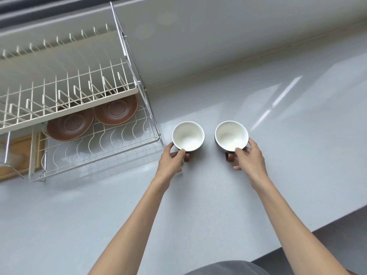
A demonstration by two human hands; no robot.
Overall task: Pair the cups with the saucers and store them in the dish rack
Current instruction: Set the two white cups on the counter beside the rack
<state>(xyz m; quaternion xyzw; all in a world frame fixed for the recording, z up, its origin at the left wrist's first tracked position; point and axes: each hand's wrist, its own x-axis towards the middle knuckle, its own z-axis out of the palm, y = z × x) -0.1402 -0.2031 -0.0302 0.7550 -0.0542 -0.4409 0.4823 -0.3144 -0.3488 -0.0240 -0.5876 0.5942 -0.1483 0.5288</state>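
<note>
Sitting side by side on the counter [198, 195] are two cups, both upright with white insides, dark outsides and brown handles pointing back toward the person. The left cup [188, 135] is just to the right of the rack's front corner, and the right cup [231, 135] is sitting a little apart from it.

Each hand is taking hold of one. The left hand [171, 161] is curling round the near side of the left cup, thumb up on the rim, fingers wrapping the wall beside the handle. The right hand [250, 158] is doing pretty much the same on the right cup, thumb on the rim and fingers round the far side, with one finger sticking out low by the handle. Can't really tell whether either cup is off the counter at all.

Two brown saucers are lying flat on the lower shelf of the rack [99, 151], the left saucer [69, 126] just overlapping the right saucer [117, 111]. The cream upper tier is partly covering both. A wooden board [17, 153] is showing at the rack's left end.
</note>
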